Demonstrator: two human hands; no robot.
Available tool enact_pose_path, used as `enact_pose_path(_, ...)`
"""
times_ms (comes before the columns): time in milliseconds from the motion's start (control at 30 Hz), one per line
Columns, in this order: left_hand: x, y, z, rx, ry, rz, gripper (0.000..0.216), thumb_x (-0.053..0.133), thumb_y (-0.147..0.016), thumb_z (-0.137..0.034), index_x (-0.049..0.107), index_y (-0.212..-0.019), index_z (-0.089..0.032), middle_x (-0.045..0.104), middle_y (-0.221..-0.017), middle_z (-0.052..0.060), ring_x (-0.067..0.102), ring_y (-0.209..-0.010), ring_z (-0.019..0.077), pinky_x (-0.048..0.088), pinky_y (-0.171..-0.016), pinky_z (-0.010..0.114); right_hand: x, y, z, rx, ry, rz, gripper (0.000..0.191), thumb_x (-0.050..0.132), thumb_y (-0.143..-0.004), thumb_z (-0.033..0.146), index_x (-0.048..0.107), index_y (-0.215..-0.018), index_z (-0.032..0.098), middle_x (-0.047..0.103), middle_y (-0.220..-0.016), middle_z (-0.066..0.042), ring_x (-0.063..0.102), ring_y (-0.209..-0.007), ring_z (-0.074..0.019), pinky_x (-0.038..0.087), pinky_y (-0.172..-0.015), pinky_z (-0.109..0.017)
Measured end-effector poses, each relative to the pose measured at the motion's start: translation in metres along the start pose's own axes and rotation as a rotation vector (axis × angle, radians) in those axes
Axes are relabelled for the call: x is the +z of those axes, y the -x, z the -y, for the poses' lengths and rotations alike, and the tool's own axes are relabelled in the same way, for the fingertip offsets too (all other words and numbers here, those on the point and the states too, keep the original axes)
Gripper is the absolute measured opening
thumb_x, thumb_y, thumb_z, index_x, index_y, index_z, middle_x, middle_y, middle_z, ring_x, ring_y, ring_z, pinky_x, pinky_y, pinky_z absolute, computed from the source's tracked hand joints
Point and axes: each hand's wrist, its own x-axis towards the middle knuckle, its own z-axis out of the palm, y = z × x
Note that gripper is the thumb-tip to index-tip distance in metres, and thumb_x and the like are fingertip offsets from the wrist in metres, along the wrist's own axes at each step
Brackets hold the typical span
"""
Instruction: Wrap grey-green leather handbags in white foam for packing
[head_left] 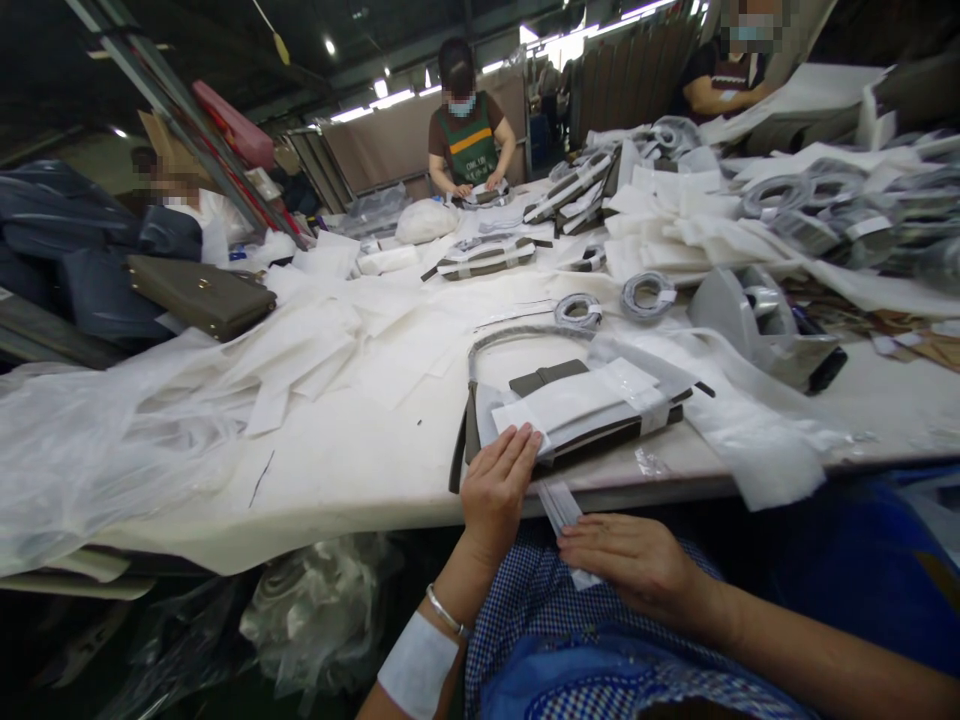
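Note:
A dark olive bag [615,435] lies on the near table, partly wrapped in white paper [577,402] with clear tape at its right end. Its wrapped handle [517,335] arches behind it. My left hand [499,490] rests with straight fingers on the wrapping at the bag's left front. Below the table edge, my right hand [637,562] has its fingers together over a folded white paper strip [559,505], which shows on both sides of the fingertips. The right thumb is hidden.
A tape dispenser [750,315] stands to the right, near coiled wrapped handles [649,296]. White sheets [300,335] and an olive bag [202,293] lie left. Clear plastic [322,610] hangs below the table. A co-worker [469,140] handles a bag at the far side.

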Motion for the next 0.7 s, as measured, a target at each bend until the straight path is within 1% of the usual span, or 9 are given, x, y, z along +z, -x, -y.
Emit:
enact_pose_path(133,0.002,0.0,0.001,0.012,-0.011,-0.012,0.045,0.056,-0.094,-0.012,0.053,-0.139,-0.021,0.064,-0.134,0.006,0.057,-0.127,0.0219,0.053,-0.099,0.038,-0.015,-0.018,-0.002,0.031,-0.031,-0.011,0.032,0.047,-0.092,0.006,0.068,-0.113,0.019,0.077,-0.105,-0.003,0.072,-0.099,-0.0138,0.055,-0.097,-0.027)
enact_pose_path(233,0.003,0.001,0.0,0.014,-0.014,-0.013,0.046,0.055,-0.094,-0.011,0.053,-0.139,-0.021,0.063,-0.135,0.006,0.057,-0.127,0.0218,0.053,-0.1,0.038,-0.028,-0.04,-0.01,0.087,-0.04,-0.036,0.029,0.05,-0.093,0.008,0.07,-0.11,0.02,0.077,-0.104,-0.003,0.072,-0.096,-0.0131,0.057,-0.092,-0.024)
enact_pose_path(367,0.003,0.003,-0.003,-0.031,-0.036,-0.011,0.044,0.059,-0.092,-0.012,0.056,-0.135,-0.022,0.064,-0.131,0.01,0.059,-0.122,0.0242,0.052,-0.102,0.04,-0.034,-0.072,-0.033,0.16,0.001,-0.056,0.028,0.052,-0.092,0.01,0.074,-0.105,0.023,0.078,-0.098,-0.002,0.073,-0.088,-0.0146,0.058,-0.082,-0.025)
enact_pose_path(467,0.002,0.002,-0.004,-0.062,-0.014,-0.022,0.033,0.06,-0.091,-0.011,0.064,-0.122,-0.019,0.066,-0.123,0.012,0.061,-0.117,0.0251,0.053,-0.1,0.04,-0.03,-0.095,-0.054,0.247,0.041,-0.048,0.023,0.058,-0.09,0.014,0.077,-0.099,0.025,0.078,-0.093,0.001,0.074,-0.083,-0.0159,0.058,-0.077,-0.025)
enact_pose_path(533,0.0,0.0,-0.003,-0.072,0.034,-0.044,0.027,0.058,-0.092,-0.011,0.065,-0.116,-0.018,0.067,-0.118,0.012,0.064,-0.11,0.0237,0.055,-0.096,0.038,-0.026,-0.107,-0.067,0.341,0.045,-0.017,0.019,0.062,-0.089,0.018,0.078,-0.093,0.027,0.079,-0.089,0.003,0.074,-0.08,-0.0161,0.057,-0.074,-0.025)
enact_pose_path(600,-0.001,-0.001,-0.001,-0.095,0.102,-0.055,0.026,0.055,-0.093,-0.012,0.063,-0.117,-0.018,0.069,-0.114,0.011,0.065,-0.104,0.0216,0.056,-0.092,0.036,-0.02,-0.117,-0.079,0.425,0.054,0.049,0.014,0.066,-0.087,0.021,0.079,-0.088,0.028,0.078,-0.086,0.005,0.074,-0.079,-0.0164,0.056,-0.073,-0.025)
enact_pose_path(667,-0.001,-0.002,0.002,-0.119,0.162,-0.053,0.026,0.055,-0.094,-0.013,0.061,-0.118,-0.019,0.07,-0.113,0.009,0.065,-0.102,0.0209,0.057,-0.092,0.035,-0.016,-0.123,-0.088,0.466,0.062,0.142,0.012,0.068,-0.085,0.022,0.078,-0.084,0.029,0.078,-0.083,0.006,0.073,-0.078,-0.0163,0.055,-0.073,-0.026)
enact_pose_path(700,-0.001,-0.002,0.003,-0.127,0.18,-0.056,0.025,0.055,-0.094,-0.014,0.06,-0.117,-0.02,0.07,-0.114,0.009,0.066,-0.102,0.0208,0.057,-0.092,0.035,-0.014,-0.126,-0.092,0.462,0.055,0.191,0.012,0.068,-0.085,0.022,0.078,-0.083,0.029,0.078,-0.083,0.006,0.073,-0.079,-0.016,0.055,-0.074,-0.026)
